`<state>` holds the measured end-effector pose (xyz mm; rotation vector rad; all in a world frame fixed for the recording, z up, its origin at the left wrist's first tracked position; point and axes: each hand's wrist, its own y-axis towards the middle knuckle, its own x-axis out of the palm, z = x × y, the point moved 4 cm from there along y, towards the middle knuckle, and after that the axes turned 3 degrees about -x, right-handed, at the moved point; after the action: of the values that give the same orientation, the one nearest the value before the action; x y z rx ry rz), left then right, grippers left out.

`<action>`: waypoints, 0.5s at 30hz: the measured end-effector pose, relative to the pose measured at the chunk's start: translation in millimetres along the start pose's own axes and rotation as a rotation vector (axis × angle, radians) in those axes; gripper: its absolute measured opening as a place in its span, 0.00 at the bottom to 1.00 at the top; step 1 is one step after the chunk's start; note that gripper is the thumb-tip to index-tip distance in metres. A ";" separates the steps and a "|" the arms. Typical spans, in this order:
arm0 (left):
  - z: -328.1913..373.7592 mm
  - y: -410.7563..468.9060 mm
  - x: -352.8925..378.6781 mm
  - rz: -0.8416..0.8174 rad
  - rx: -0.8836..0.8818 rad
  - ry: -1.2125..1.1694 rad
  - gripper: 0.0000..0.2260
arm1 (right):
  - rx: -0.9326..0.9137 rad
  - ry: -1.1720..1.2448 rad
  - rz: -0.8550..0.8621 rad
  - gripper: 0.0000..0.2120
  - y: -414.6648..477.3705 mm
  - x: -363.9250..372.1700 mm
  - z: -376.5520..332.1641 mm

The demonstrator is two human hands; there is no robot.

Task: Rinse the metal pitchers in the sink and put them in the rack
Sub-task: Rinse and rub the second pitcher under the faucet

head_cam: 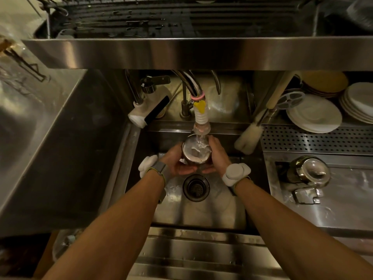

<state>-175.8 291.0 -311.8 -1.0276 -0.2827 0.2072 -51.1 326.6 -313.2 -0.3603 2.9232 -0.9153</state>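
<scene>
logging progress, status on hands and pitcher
Left hand and right hand grip pitcher under running tap. Second pitcher lies at right. Nothing blocking seen.

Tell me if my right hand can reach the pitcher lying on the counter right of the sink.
Probably, once freed: the right hand grips the pitcher being rinsed, and nothing blocks the way to the counter pitcher.

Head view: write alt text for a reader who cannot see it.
A metal pitcher is held by the left hand and right hand under the running faucet over the sink, water splashing inside it. Another metal vessel rests on the counter at right, near stacked plates; a dish rack sits above.
</scene>
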 end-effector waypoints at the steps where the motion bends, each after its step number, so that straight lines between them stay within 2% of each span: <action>1: -0.8 -1.3 -2.9 0.014 0.007 0.022 0.21 | -0.014 -0.021 -0.013 0.22 -1.7 1.3 -0.2; 3: -2.1 0.3 -7.4 0.028 0.002 0.045 0.25 | -0.017 -0.058 -0.070 0.23 -4.0 3.1 1.7; 5: -2.6 -2.7 -10.4 0.040 -0.004 0.078 0.25 | -0.068 -0.150 -0.139 0.31 -8.4 4.4 -0.7; 8: -3.3 -6.8 -10.6 0.042 -0.020 0.093 0.26 | -0.253 -0.275 -0.196 0.40 -2.8 8.4 -2.3; 10: -4.7 -8.3 -9.0 0.036 -0.036 0.148 0.30 | -0.335 -0.315 -0.145 0.50 4.1 8.3 1.8; 12: -5.6 -8.1 -8.6 0.025 -0.056 0.244 0.35 | -0.357 -0.334 -0.061 0.57 2.6 4.7 0.0; 15: -4.9 -5.7 -8.7 0.026 -0.050 0.292 0.38 | -0.361 -0.355 0.029 0.54 4.2 -0.9 -0.4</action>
<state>-182.2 281.5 -310.4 -1.0962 -0.0096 0.0719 -51.1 330.4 -315.3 -0.4434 2.7359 -0.2748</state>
